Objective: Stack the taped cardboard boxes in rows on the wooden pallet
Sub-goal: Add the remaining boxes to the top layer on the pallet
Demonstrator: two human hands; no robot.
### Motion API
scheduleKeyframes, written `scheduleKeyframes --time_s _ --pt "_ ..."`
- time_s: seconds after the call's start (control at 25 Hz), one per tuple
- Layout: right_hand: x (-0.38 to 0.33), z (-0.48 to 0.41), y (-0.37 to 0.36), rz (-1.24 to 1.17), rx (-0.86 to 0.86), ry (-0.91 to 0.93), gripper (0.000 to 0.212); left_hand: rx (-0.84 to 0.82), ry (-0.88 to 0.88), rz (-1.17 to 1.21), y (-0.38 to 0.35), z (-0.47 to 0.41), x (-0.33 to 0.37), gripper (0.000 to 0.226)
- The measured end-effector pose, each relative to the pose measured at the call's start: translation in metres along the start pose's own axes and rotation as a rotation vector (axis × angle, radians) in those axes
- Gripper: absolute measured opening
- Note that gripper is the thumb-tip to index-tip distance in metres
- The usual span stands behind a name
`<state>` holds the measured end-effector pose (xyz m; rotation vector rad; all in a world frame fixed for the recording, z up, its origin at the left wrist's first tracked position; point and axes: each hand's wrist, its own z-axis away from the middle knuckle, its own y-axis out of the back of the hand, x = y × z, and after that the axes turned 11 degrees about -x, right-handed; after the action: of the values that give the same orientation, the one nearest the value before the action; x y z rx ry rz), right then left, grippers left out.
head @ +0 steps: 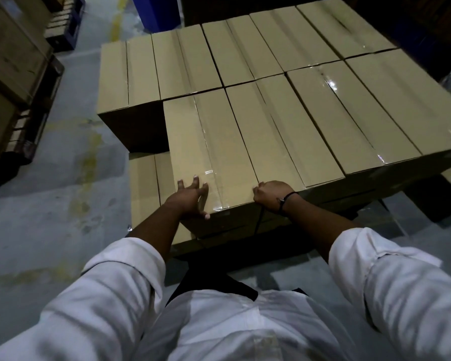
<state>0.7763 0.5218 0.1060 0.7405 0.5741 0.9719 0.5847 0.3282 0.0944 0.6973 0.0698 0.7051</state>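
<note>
Hands settling one taped box into the front row of the top layer.

Left hand (190, 198) lies on the near left corner of the box (208, 142), fingers spread flat on its top and thumb down on the front face. Right hand (271, 195) sits at the near right corner with fingers curled, but I cannot tell if they hold anything. The box rests on the lower layer, touching its neighbour (279, 131) on the right, with a full back row (240, 48) behind. I judge this layer nearly done: one place at front left is free, where a lower box (143, 188) shows. The wooden pallet is hidden under the stack.
</note>
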Motion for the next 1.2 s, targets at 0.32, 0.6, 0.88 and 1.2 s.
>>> scheduleKeyframes --time_s 0.32,0.6,0.88,1.2 --pt "-0.003 0.025 0.029 -0.099 -0.007 -0.026 0.042 -0.011 0.048 -0.140 0.033 0.030 0.022 0.099" --pt "0.034 0.138 0.073 -0.268 0.439 -0.168 0.072 0.498 -0.113 -0.223 0.062 0.097 0.144 0.083" --pt "0.099 0.256 0.041 -0.289 0.514 -0.400 0.086 0.594 -0.327 -0.380 0.049 0.124 0.254 0.099" --pt "0.175 0.300 0.022 -0.436 0.589 -0.578 0.088 0.602 -0.486 -0.487 0.073 0.099 0.357 0.093"
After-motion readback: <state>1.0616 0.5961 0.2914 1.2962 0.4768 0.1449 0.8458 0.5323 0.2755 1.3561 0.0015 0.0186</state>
